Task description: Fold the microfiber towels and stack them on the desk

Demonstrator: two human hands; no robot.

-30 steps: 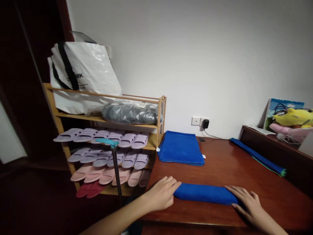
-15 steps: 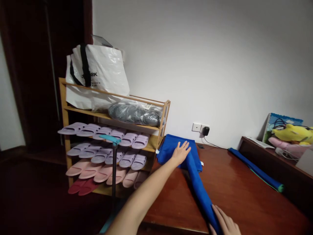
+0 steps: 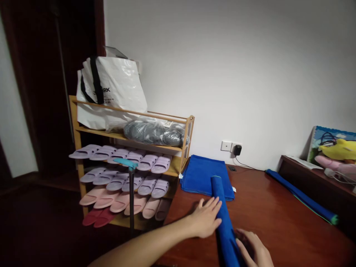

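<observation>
A rolled blue cloth point(image 3: 224, 218) lies lengthwise on the brown table, its far end resting on a flat stack of blue cloths point(image 3: 201, 174). My left hand point(image 3: 205, 218) lies on the left side of the roll with its fingers spread, touching it. Beside the roll's near part, on the right, is my right hand point(image 3: 254, 247), its thumb and fingers apart and curved at the cloth. White tags stick out at the stack's edges.
Another blue roll with green edging point(image 3: 303, 196) lies at the table's right. Left of the table stands a wooden rack point(image 3: 184, 155) with slippers, a white bag point(image 3: 122, 83) and a teal-topped pole point(image 3: 131, 200). A charger point(image 3: 237, 150) is plugged into the wall.
My left hand has come back from the stack to the middle of the roll. My right hand has loosened from around the near end. The view has shifted slightly.
</observation>
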